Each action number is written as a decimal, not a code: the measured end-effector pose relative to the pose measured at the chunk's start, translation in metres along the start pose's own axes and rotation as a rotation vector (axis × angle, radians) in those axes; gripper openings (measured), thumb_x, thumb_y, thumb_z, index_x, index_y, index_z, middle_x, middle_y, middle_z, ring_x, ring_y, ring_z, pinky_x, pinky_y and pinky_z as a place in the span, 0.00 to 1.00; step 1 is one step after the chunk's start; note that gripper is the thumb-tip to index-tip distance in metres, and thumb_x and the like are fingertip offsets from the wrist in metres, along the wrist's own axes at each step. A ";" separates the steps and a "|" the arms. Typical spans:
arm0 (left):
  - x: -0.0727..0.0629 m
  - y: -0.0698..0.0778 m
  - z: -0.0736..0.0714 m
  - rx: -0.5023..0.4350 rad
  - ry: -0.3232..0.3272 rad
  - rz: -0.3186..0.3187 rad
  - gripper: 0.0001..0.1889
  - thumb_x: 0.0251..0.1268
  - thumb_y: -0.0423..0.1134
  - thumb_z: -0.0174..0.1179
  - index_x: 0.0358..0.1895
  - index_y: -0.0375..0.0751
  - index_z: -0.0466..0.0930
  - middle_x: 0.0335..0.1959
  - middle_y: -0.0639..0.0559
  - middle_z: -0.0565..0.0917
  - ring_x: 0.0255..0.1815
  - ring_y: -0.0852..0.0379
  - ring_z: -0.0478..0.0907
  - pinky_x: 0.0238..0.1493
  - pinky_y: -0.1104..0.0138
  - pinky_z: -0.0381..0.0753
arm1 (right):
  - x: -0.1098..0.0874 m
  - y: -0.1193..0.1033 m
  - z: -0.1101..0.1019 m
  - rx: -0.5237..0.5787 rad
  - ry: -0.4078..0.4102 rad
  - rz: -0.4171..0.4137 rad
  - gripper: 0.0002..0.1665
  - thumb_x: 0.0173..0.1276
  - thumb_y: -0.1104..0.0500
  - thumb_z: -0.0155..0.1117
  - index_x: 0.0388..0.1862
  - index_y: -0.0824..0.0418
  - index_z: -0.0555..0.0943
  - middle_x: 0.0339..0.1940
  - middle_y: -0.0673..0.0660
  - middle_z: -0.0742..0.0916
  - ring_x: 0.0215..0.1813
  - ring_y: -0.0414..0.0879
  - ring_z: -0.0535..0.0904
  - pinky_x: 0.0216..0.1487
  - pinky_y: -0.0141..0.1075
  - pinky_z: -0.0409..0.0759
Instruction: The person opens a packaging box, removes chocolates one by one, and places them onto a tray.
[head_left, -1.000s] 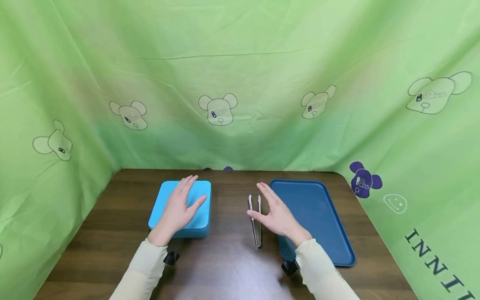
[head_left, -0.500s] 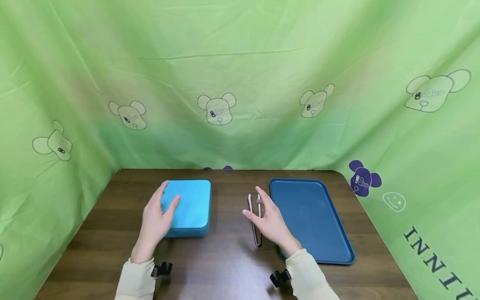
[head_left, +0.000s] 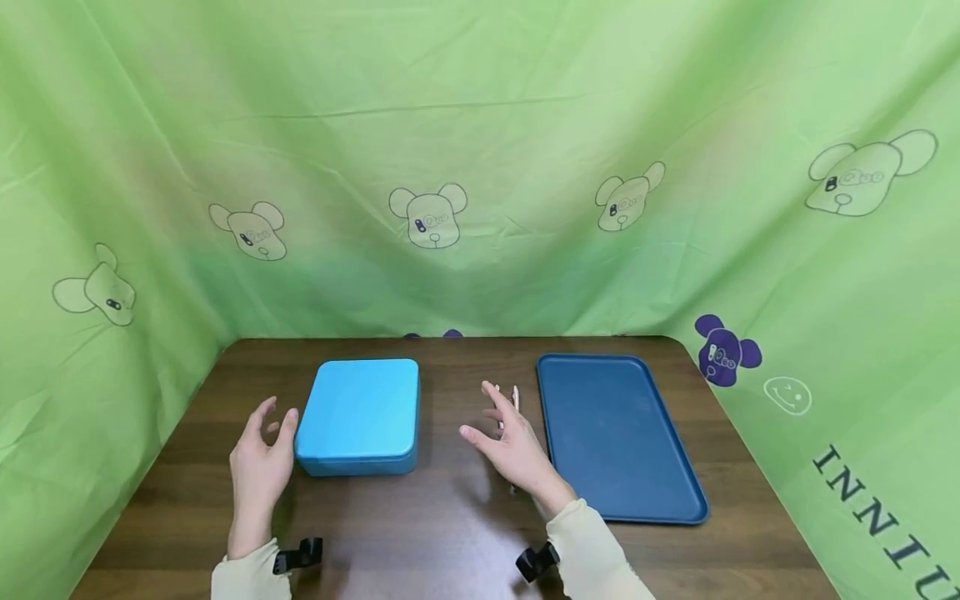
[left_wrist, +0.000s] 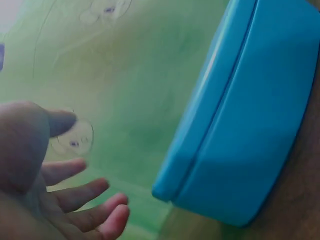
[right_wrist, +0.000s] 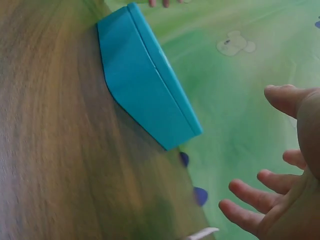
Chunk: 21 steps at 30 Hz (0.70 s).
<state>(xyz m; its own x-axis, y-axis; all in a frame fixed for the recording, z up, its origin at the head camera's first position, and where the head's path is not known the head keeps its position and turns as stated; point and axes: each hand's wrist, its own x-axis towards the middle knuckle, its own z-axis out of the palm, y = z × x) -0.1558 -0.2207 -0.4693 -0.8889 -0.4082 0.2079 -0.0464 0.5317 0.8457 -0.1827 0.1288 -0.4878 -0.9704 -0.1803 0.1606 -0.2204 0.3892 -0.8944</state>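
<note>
A light-blue lidded box (head_left: pixel 360 410) sits on the left half of the table, its lid on. Just left of it is my left hand (head_left: pixel 258 471), fingers relaxed and holding nothing; whether it touches the box's side I cannot tell. My right hand (head_left: pixel 517 454) hovers between the box and the blue tray, fingers spread and with nothing in them. It covers most of a pair of metal tongs (head_left: pixel 516 397), whose tips show beyond the fingers. In the right wrist view one pale tong tip (right_wrist: pixel 204 233) appears at the bottom edge.
A dark-blue rectangular tray (head_left: pixel 622 442) lies flat on the right of the brown wooden table (head_left: pixel 420 533). Green printed cloth (head_left: pixel 480 283) hangs behind the table and along both sides. A black camera mount sits at each wrist.
My left hand has moved left from above the box to beside it. The right hand has shifted left, off the tray's edge and over the tongs. Box, tongs and tray stay put.
</note>
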 end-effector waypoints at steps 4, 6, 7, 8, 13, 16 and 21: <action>-0.001 -0.010 -0.004 0.008 -0.013 -0.073 0.31 0.78 0.55 0.52 0.74 0.38 0.67 0.66 0.35 0.78 0.61 0.36 0.78 0.57 0.44 0.75 | 0.005 0.005 0.013 0.079 -0.027 0.046 0.47 0.69 0.48 0.71 0.81 0.54 0.60 0.79 0.58 0.68 0.68 0.61 0.75 0.63 0.57 0.75; -0.001 -0.014 -0.005 0.002 -0.018 -0.092 0.32 0.78 0.54 0.52 0.75 0.37 0.65 0.65 0.34 0.78 0.61 0.35 0.78 0.57 0.44 0.75 | 0.007 0.008 0.020 0.107 -0.038 0.074 0.46 0.69 0.49 0.70 0.81 0.55 0.61 0.78 0.59 0.69 0.69 0.60 0.75 0.63 0.57 0.75; 0.000 -0.015 -0.005 0.001 -0.022 -0.099 0.32 0.78 0.54 0.52 0.75 0.37 0.65 0.65 0.34 0.78 0.61 0.35 0.78 0.57 0.44 0.75 | 0.008 0.009 0.024 0.121 -0.042 0.087 0.46 0.69 0.49 0.70 0.80 0.55 0.61 0.78 0.60 0.68 0.69 0.60 0.74 0.64 0.57 0.75; 0.000 -0.016 -0.005 -0.006 -0.025 -0.104 0.32 0.78 0.54 0.52 0.75 0.37 0.65 0.64 0.33 0.78 0.61 0.35 0.78 0.57 0.43 0.75 | 0.008 0.009 0.028 0.134 -0.049 0.098 0.46 0.70 0.48 0.70 0.80 0.56 0.61 0.78 0.60 0.68 0.70 0.61 0.73 0.65 0.57 0.74; 0.005 -0.022 0.003 -0.009 -0.040 -0.115 0.32 0.77 0.55 0.52 0.73 0.34 0.68 0.62 0.34 0.80 0.61 0.37 0.79 0.59 0.46 0.75 | 0.010 0.009 0.051 0.193 -0.081 0.141 0.48 0.70 0.45 0.69 0.80 0.63 0.59 0.78 0.63 0.67 0.74 0.64 0.68 0.69 0.58 0.69; 0.007 -0.027 0.008 -0.013 -0.065 -0.128 0.30 0.78 0.53 0.53 0.71 0.34 0.71 0.61 0.36 0.81 0.61 0.40 0.80 0.60 0.48 0.75 | 0.012 0.008 0.064 0.219 -0.074 0.168 0.48 0.70 0.45 0.69 0.79 0.65 0.61 0.77 0.63 0.69 0.72 0.64 0.70 0.66 0.57 0.73; 0.009 -0.031 0.014 -0.041 -0.105 -0.158 0.27 0.78 0.53 0.53 0.67 0.36 0.76 0.61 0.37 0.82 0.62 0.42 0.79 0.60 0.50 0.75 | 0.016 0.005 0.078 0.243 -0.029 0.193 0.44 0.71 0.47 0.69 0.76 0.67 0.65 0.73 0.65 0.74 0.66 0.62 0.77 0.61 0.54 0.78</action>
<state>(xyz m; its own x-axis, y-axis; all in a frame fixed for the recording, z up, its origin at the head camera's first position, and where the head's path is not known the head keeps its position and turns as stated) -0.1693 -0.2306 -0.5009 -0.9150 -0.4030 0.0206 -0.1720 0.4356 0.8836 -0.1920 0.0575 -0.5225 -0.9881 -0.1506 -0.0311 0.0016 0.1918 -0.9814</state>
